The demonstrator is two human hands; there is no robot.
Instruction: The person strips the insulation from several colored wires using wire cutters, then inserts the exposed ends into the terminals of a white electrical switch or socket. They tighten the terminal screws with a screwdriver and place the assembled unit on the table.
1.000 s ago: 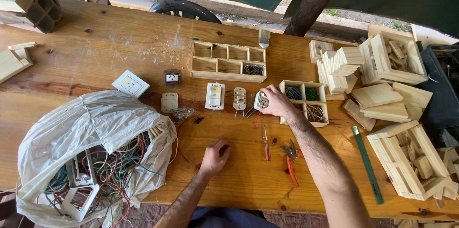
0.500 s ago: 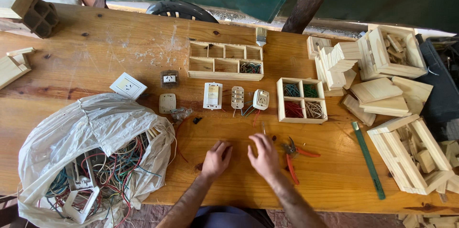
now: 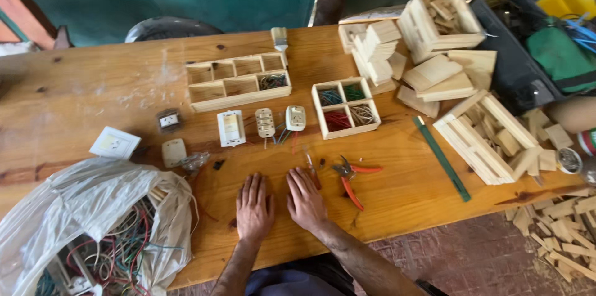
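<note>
Wooden counter, both hands flat between bag and cutters

Timber is everywhere: a broad wooden counter (image 3: 93,79) fills the frame. At lower left a clear plastic bag of tangled coloured wires (image 3: 93,228) slumps open. Above it lies a white square wall switch plate (image 3: 114,144), then a row of small white electrical fittings (image 3: 231,128) trailing short wires, and behind them a long pale wooden tray with divided compartments (image 3: 239,80).

At lower centre the left hand (image 3: 254,208) lies palm down on the counter, fingers spread, its grip open and holding nothing. Just beside it the right hand (image 3: 306,200) lies the same way, also empty. Touching or nearly touching the right fingertips is a small red-handled screwdriver (image 3: 310,169); I cannot tell which. Near it sit red-handled wire cutters (image 3: 351,176).

Right of centre, a square four-compartment wooden box of sorted wire bundles (image 3: 345,108) stands above the cutters; further right are slatted wooden crates (image 3: 481,138).

By my judgement this is a pause between pieces of stripping and sorting. A next move would call for lifting a tool with the right hand and bringing a fitting close.
</note>
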